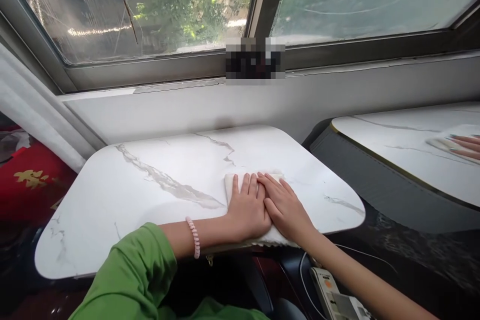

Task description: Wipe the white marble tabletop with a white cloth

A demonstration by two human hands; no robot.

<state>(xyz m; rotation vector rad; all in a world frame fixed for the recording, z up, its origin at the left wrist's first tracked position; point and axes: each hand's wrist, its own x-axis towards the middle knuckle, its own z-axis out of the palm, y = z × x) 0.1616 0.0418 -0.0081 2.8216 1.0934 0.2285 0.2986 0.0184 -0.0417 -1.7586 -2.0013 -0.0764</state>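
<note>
A folded white cloth [275,238] lies on the white, marble-patterned tabletop [101,185]. My left hand [247,210] presses flat on it with the fingers stretched out; a pink coiled band [193,237] circles that wrist. From the other side my right hand [288,210] also lies flat on the cloth, its fingers extended and partly overlapping the left hand. Both palms hide the middle of the cloth. Its scalloped front border reaches the near edge of the table.
At right, another person's hand [465,146] rests on a pale cloth on a second marble-patterned table [382,122]. A power strip [330,292] with a white cable is below, near my right arm. A red bag [33,185] stands at left. Windows line the wall behind.
</note>
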